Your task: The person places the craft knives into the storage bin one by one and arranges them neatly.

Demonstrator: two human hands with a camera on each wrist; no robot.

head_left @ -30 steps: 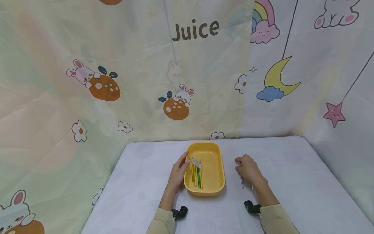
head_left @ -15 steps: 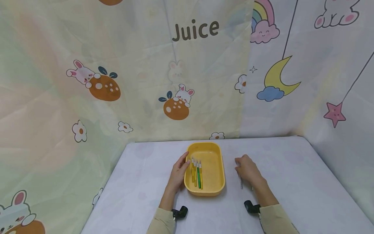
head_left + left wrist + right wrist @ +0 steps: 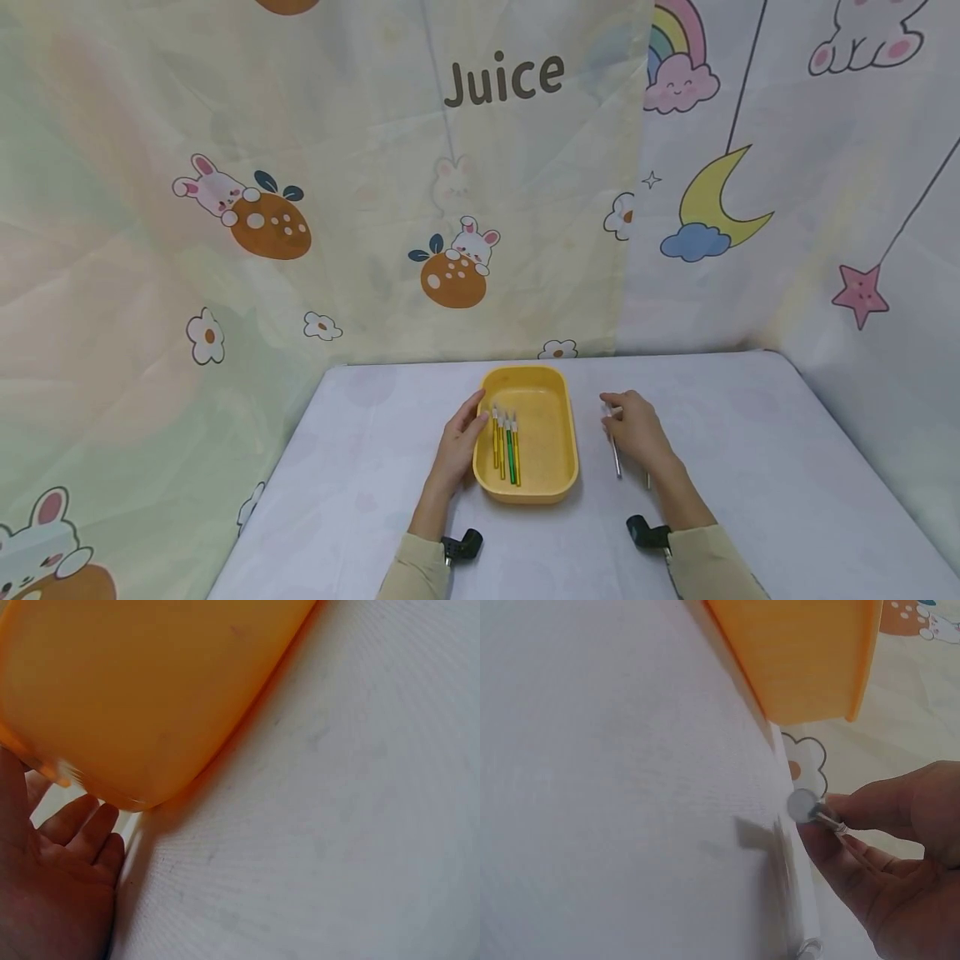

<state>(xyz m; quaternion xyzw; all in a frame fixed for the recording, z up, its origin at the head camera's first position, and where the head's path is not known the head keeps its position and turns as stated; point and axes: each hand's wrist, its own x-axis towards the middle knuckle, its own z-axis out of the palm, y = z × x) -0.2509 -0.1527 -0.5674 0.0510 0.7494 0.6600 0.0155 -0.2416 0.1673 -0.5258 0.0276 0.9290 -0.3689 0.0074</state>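
Observation:
A yellow tray [image 3: 551, 450] stands on the table, and my left hand [image 3: 454, 446] holds its left side, thumb at the rim and fingers against the outer wall. Several slim pen-like sticks [image 3: 511, 450] lie side by side in the tray's left half, with yellow or green shafts and pale tapered tips. Right of the tray, my right hand [image 3: 636, 429] pinches a thin silver rod [image 3: 617, 460] between thumb and fingers. In the right wrist view the rod's round flat end [image 3: 804, 805] faces the camera. A second thin rod [image 3: 648, 481] shows beneath that hand, mostly hidden.
A white cloth covers the table [image 3: 720, 400]. Behind it hangs a printed curtain [image 3: 360, 267] with rabbits, flowers and a moon. Each wrist wears a black camera mount, such as the right one [image 3: 647, 532].
My right hand has risen slightly, and the silver rod in it has shifted a little up and left. The left hand and the tray keep their places.

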